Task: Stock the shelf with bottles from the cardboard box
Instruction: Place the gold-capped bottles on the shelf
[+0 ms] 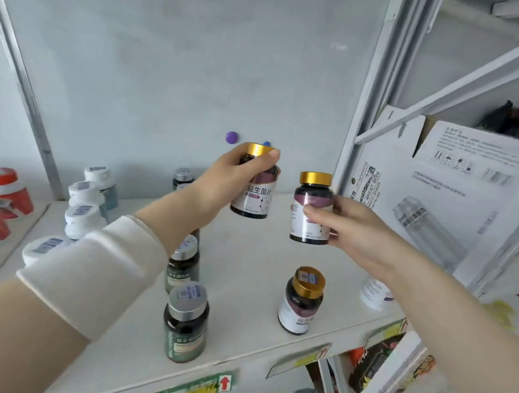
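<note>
The left hand (222,188) grips a dark bottle with a gold cap (256,196). Its fingers curl round the upper body and the neck. The bottle is upright and held clear above the shelf (248,256). The right hand (359,232) holds a second gold-capped bottle (311,199), pinched at the label between thumb and fingers. This bottle is also upright and off the shelf. The two bottles are near each other but do not touch.

A third gold-capped bottle (302,302) stands on the shelf below the right hand. To its left, silver-capped bottles with green labels (185,322) stand in a row from front to back. White-capped bottles (84,204) form another row further left. Red-lidded tubs (6,193) sit at the far left.

The cardboard box (450,192), white and printed, leans at the right with its flaps open.
</note>
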{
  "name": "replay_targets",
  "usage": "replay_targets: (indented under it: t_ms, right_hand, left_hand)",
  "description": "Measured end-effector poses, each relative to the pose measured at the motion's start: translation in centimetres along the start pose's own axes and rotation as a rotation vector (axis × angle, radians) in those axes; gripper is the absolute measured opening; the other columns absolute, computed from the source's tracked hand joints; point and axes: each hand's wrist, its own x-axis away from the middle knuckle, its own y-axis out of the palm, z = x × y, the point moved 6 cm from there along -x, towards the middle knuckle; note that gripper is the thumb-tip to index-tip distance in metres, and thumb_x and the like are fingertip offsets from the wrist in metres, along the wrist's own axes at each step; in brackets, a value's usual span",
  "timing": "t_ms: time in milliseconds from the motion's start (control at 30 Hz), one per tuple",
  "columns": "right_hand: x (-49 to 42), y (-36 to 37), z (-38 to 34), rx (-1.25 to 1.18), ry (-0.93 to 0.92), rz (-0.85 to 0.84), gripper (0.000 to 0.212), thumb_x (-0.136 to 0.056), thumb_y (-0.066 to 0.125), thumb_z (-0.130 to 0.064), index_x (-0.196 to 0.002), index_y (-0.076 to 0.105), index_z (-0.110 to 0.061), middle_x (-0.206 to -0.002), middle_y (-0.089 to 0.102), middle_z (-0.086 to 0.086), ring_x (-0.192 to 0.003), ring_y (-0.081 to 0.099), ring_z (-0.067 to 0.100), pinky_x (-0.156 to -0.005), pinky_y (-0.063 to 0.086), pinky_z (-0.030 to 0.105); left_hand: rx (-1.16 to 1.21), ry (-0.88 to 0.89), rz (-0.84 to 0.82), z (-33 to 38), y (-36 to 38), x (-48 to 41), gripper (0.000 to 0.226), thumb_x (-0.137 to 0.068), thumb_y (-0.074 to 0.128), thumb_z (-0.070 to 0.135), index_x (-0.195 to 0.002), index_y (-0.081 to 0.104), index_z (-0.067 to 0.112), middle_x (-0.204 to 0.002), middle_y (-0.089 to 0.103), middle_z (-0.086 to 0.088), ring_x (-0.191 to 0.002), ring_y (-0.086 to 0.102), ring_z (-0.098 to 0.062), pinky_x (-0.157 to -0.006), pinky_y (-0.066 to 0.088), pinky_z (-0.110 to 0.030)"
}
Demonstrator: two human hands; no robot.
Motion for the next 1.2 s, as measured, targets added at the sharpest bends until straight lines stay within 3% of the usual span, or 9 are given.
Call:
replay_targets:
  t_ms: [300,367,467,567,667,800,933,1067,1200]
  right_hand:
    - [-8.5,-1.8,3.1,0.197,0.026,-0.141,0.049,-0.074,0.076,-0.024,-0.116,0.052,-0.017,-0.108,0.065,-0.001,-0.103,0.062,0.013,-0.091,0.051,0.032]
    - [-10.1,-1.4,4.1,0.228,0.035,-0.157,0.048,-0.072,0.077,-0.022,-0.112,0.051,-0.020,-0.108,0.062,-0.003,-0.099,0.060,0.010,-0.080,0.049,0.024]
    - [-12.2,-0.7,5.2,0.315,0.038,-0.151,0.050,-0.071,0.079,-0.022,-0.110,0.048,-0.020,-0.106,0.059,-0.003,-0.088,0.057,0.007,-0.067,0.043,0.017]
    - [-14.1,0.2,6.5,0.376,0.035,-0.128,0.055,-0.068,0.081,-0.023,-0.114,0.052,-0.014,-0.104,0.060,-0.002,-0.098,0.059,0.016,-0.079,0.047,0.025]
    - [-15.6,1.1,7.6,0.421,0.027,-0.106,0.043,-0.070,0.080,-0.022,-0.104,0.054,-0.015,-0.096,0.058,-0.004,-0.093,0.056,0.014,-0.079,0.041,0.023]
    - [-17.8,1.9,8.3,0.447,0.034,-0.069,0.054,-0.070,0.080,-0.021,-0.114,0.051,-0.010,-0.101,0.054,-0.003,-0.093,0.051,0.015,-0.077,0.036,0.022]
    - [-19.6,2.7,8.7,0.473,0.049,-0.076,0.060,-0.069,0.080,-0.022,-0.119,0.049,-0.009,-0.103,0.051,-0.002,-0.094,0.048,0.016,-0.078,0.035,0.023]
    - [-20.5,3.2,9.1,0.496,0.053,-0.061,0.061,-0.070,0.080,-0.023,-0.119,0.048,-0.008,-0.103,0.051,-0.001,-0.093,0.047,0.014,-0.077,0.034,0.022]
    - [-20.6,3.3,9.5,0.465,0.062,-0.047,0.062,-0.069,0.081,-0.020,-0.119,0.046,-0.006,-0.119,0.056,0.005,-0.104,0.052,0.020,-0.078,0.035,0.023]
  left_hand:
    - [-0.201,-0.119,0.161,-4.2,0.0,-8.3,0.018,-0.090,0.057,0.037,-0.107,0.057,0.031,-0.090,0.063,0.010,-0.082,0.061,-0.003,-0.060,0.047,-0.011]
    - [-0.259,-0.151,0.186,-5.5,-0.5,-10.1,0.020,-0.089,0.060,0.036,-0.108,0.057,0.030,-0.082,0.060,0.013,-0.073,0.056,0.000,-0.053,0.043,-0.008]
    - [-0.311,-0.210,0.176,-7.9,-0.9,-12.9,0.030,-0.086,0.064,0.036,-0.113,0.056,0.025,-0.090,0.062,0.007,-0.085,0.059,-0.010,-0.072,0.050,-0.018]
    - [-0.427,-0.249,0.191,-9.7,-1.8,-15.2,0.027,-0.084,0.067,0.033,-0.104,0.056,0.020,-0.093,0.060,0.002,-0.089,0.056,-0.016,-0.086,0.048,-0.030]
    - [-0.517,-0.271,0.180,-11.2,-2.5,-16.8,0.025,-0.082,0.069,0.031,-0.096,0.055,0.016,-0.092,0.057,-0.001,-0.086,0.053,-0.017,-0.081,0.045,-0.028]
    - [-0.562,-0.279,0.169,-12.1,-3.3,-18.1,0.019,-0.082,0.068,0.028,-0.078,0.054,0.016,-0.082,0.057,-0.002,-0.079,0.050,-0.017,-0.073,0.044,-0.027]
    - [-0.567,-0.303,0.186,-13.4,-4.4,-18.9,0.026,-0.079,0.071,0.031,-0.093,0.057,0.014,-0.089,0.058,-0.003,-0.083,0.054,-0.017,-0.085,0.050,-0.033]
    - [-0.546,-0.328,0.177,-14.2,-4.5,-19.2,0.029,-0.080,0.071,0.031,-0.100,0.059,0.013,-0.094,0.059,-0.003,-0.087,0.056,-0.017,-0.082,0.053,-0.030]
    - [-0.546,-0.335,0.163,-14.5,-4.2,-19.3,0.020,-0.082,0.071,0.029,-0.085,0.055,0.018,-0.078,0.059,0.001,-0.070,0.056,-0.010,-0.073,0.053,-0.025]
